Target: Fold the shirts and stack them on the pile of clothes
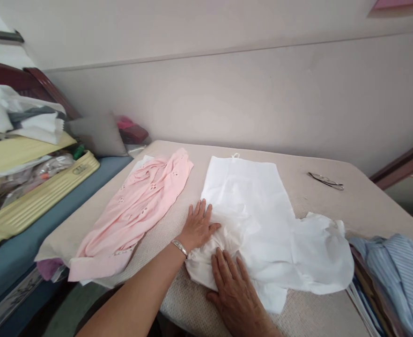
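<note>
A white garment (pixel 259 201) lies spread on the covered bed or table (pixel 319 206), with a small white tie or loop at its far edge. One gathered part, like a sleeve, extends to the right; thin fabric is bunched on the left. My left hand (pixel 198 227), with a silver bracelet at the wrist, lies palm down on this bunched left part, fingers extended. Lower down, my right hand (pixel 236 292) presses flat on the garment's near edge, fingers stretched out. Left of my hands lies a pink garment (pixel 136 210) with cutwork flowers, loosely folded lengthwise.
Eyeglasses (pixel 326 180) rest at the far right. A stack of folded clothes (pixel 399 276) with a blue striped piece on top stands at the right edge. On the left are a yellow open case (pixel 48 192) full of items and a grey cushion (pixel 96 135). A wall rises behind.
</note>
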Tool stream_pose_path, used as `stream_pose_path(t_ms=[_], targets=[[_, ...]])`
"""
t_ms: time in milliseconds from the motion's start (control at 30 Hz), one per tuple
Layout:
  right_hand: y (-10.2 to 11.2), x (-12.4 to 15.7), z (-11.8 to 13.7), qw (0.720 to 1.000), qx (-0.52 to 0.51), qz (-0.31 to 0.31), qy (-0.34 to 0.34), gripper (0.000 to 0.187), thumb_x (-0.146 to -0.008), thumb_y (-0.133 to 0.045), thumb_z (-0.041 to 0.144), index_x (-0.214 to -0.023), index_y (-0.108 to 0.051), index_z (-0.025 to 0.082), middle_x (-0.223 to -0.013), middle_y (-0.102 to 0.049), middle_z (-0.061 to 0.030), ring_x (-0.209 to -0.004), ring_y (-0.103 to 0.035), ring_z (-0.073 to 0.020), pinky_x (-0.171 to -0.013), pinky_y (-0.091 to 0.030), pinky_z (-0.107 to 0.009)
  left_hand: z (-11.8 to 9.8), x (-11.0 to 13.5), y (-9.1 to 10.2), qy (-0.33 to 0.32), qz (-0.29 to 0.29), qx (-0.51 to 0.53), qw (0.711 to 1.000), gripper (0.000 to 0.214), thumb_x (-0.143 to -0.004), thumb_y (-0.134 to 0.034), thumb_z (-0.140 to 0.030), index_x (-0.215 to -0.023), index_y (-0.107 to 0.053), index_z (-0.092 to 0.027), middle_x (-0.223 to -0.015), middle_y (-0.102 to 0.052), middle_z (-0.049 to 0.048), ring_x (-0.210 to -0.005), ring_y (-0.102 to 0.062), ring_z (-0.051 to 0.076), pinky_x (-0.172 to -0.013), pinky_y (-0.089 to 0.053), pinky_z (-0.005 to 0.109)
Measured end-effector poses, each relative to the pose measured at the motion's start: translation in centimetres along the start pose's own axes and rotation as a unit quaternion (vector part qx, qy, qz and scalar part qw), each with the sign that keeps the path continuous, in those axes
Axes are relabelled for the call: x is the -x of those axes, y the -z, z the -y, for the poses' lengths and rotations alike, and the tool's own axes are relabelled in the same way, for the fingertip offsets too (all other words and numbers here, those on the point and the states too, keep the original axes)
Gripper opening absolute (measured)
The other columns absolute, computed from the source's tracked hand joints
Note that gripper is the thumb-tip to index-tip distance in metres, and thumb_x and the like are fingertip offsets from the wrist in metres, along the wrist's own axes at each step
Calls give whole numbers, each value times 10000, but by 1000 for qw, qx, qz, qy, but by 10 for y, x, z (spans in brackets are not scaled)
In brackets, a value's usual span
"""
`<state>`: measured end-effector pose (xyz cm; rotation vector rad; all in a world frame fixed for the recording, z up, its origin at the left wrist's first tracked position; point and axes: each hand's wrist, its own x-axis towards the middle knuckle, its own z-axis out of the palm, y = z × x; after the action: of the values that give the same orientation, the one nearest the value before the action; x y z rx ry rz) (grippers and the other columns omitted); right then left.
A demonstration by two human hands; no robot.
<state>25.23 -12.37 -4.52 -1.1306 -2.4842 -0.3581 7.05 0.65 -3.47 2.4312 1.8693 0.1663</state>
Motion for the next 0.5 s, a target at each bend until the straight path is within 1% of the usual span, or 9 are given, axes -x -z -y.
stream_pose_path(t_ms=[233,400,500], targets=[[-9,2,-3,1000,17,-1,20,792,-878,-638,672,-1422,-566,101,-1531,-508,-180,-1412,-430,-354,-1078,-423,-520,1,1,0,0,0,2,1000,790,-1020,-251,-652,-1606,-286,-124,-1697,-163,212,-1577,-137,354,-1245,-171,622],[-9,3,-4,1000,5,-6,12,802,-872,-634,683,-1425,-561,107,-1528,-510,-181,-1397,-448,-349,-1078,-423,-515,1,0,-2,6,0,1,1000,773,-1017,-272,-652,-1607,-290,-153,-1701,-165,193,-1576,-147,349,-1247,-179,616],[-8,3,-4,1000,7,0,16,804,-868,-639,677,-1429,-556,107,-1529,-508,-184,-1402,-441,-353,-1079,-424,-517,1,1,-1,5,-2,3,1000,776,-1016,-260,-654,-1606,-289,-150,-1701,-168,192,-1576,-147,350,-1249,-176,610]])
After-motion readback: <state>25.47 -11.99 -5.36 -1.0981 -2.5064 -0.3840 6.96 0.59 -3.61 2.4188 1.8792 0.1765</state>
